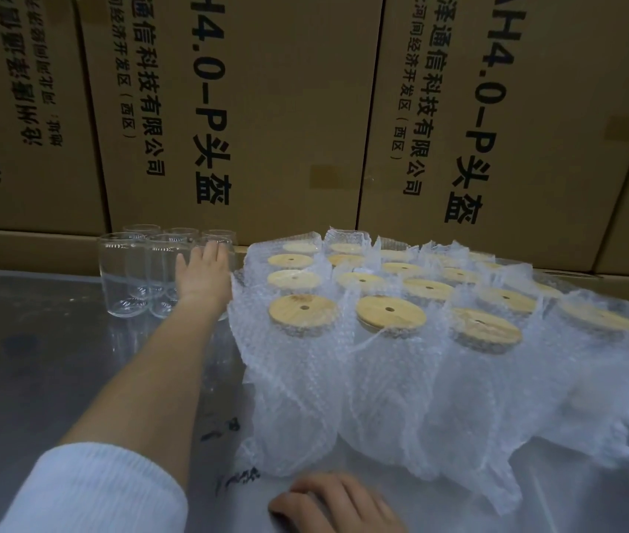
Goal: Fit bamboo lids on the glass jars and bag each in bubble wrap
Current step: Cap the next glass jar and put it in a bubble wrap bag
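Note:
Several bare glass jars [124,271] stand in a cluster at the back left of the table. My left hand [205,271] is stretched out to the right side of that cluster, its straight fingers touching the rim of the nearest jar [224,240]. Right of it stand several jars with round bamboo lids [301,309], each sitting in a bubble wrap bag [305,378]. My right hand [332,502] rests near the front edge, fingers loosely bent on the thin plastic lying there, and holds nothing.
The grey metal table [36,359] runs under everything. Large brown cardboard boxes [266,109] with printed lettering form a wall right behind the jars. Loose bubble wrap [593,455] spills toward the front right.

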`<state>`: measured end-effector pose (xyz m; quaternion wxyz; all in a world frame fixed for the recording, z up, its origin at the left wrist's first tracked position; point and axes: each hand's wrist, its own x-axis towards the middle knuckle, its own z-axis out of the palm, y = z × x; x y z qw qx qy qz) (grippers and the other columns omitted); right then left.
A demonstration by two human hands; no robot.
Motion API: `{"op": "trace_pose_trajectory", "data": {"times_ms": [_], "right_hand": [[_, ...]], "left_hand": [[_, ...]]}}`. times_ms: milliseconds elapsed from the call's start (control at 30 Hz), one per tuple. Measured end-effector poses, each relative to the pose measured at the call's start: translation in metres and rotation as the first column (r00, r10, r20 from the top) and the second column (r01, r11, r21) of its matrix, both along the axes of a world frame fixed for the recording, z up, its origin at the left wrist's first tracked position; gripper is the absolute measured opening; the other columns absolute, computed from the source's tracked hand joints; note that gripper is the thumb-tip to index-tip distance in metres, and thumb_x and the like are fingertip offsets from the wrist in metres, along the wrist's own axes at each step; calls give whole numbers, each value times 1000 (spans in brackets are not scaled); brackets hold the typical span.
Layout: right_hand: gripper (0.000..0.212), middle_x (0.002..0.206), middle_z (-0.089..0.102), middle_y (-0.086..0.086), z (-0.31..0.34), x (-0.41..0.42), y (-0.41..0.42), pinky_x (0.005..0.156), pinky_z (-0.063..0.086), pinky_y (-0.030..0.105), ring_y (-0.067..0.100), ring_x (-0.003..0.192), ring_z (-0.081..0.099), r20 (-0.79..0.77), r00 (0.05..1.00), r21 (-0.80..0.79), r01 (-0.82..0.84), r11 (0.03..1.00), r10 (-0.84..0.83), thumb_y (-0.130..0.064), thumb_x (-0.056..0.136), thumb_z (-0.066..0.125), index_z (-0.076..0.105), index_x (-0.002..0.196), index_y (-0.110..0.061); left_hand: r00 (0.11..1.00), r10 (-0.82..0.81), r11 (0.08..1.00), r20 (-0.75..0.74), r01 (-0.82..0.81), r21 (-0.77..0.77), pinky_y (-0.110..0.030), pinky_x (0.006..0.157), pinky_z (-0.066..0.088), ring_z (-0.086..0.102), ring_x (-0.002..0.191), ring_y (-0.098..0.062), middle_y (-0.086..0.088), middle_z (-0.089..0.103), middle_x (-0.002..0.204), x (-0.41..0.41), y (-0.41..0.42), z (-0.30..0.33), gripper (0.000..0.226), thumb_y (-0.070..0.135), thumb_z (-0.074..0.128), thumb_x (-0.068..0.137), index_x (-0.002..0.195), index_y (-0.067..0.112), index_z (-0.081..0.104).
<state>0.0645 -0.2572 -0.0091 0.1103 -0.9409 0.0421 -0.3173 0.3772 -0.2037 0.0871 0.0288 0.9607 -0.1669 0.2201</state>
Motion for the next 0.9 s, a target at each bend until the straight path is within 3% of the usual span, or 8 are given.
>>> {"op": "trace_pose_trajectory", "data": {"times_ms": [233, 300, 367, 500, 633, 700, 800, 900], "right_hand": [[29, 94, 60, -30, -7, -10, -12, 73, 45, 4, -12, 86, 60, -220, 963, -76, -175, 982, 154, -71, 69, 56, 63, 92, -53], [45, 116, 53, -25, -2, -11, -13, 93, 36, 10, -6, 111, 51, -260, 938, -10, -238, 971, 227, -72, 80, 34, 55, 113, -50], [51, 131, 38, -20, -5, -14, -19, 104, 23, 20, -1, 127, 31, -307, 909, 57, -278, 959, 282, -67, 82, 32, 41, 127, -44], [46, 133, 38, -12, -2, -17, -19, 107, 23, 28, 7, 128, 29, -281, 917, 42, -284, 958, 284, -57, 90, 45, 41, 132, -37], [46, 132, 43, -5, 2, -20, -16, 106, 30, 32, 14, 126, 34, -308, 918, 42, -251, 967, 251, -52, 92, 48, 46, 132, -29], [44, 130, 46, -1, 3, -22, -16, 102, 35, 33, 17, 123, 39, -308, 925, 49, -217, 975, 221, -49, 93, 49, 50, 129, -24], [35, 120, 52, 3, 4, -27, -13, 92, 40, 34, 22, 114, 46, -245, 965, 16, -91, 996, 92, -41, 94, 46, 54, 117, -16], [33, 118, 55, 4, 3, -35, -10, 88, 41, 34, 22, 113, 49, -177, 984, -4, -21, 1000, 20, -37, 96, 43, 52, 117, -14]], "left_hand": [[972, -44, 996, 229, 23, 91, -44, 113, 24, 39, 130, -25, -7, 45, 138, -23, 16, -11, 43, 14, 53, 92, 134, 14, 46], [972, -77, 994, 223, 58, 93, -45, 114, 22, 45, 127, -23, -4, 54, 132, -34, 25, -22, 40, 12, 55, 90, 130, 16, 52], [971, -105, 992, 214, 88, 90, -47, 114, 20, 51, 123, -23, -4, 59, 129, -48, 37, -33, 38, 7, 55, 89, 125, 17, 57], [955, -183, 980, 235, 158, 120, -45, 104, 30, 58, 112, -26, -5, 65, 121, -89, 61, -43, 31, 4, 58, 84, 112, 17, 65], [877, -323, 946, 357, 315, 81, -48, 79, 47, 65, 73, -36, -16, 67, 82, -143, 88, -42, 22, -5, 77, 68, 86, 4, 69], [833, -351, 929, 427, 368, 46, -47, 75, 47, 63, 66, -36, -15, 63, 75, -175, 99, -43, 2, 4, 67, 79, 81, 4, 67], [803, -355, 914, 479, 406, -2, -46, 76, 46, 60, 63, -35, -14, 59, 72, -218, 105, -46, 32, 22, 40, 88, 77, 5, 65], [733, -393, 877, 555, 480, -13, -47, 75, 47, 58, 61, -33, -11, 57, 69, -258, 105, -49, 34, 23, 39, 90, 77, 6, 66]]}}
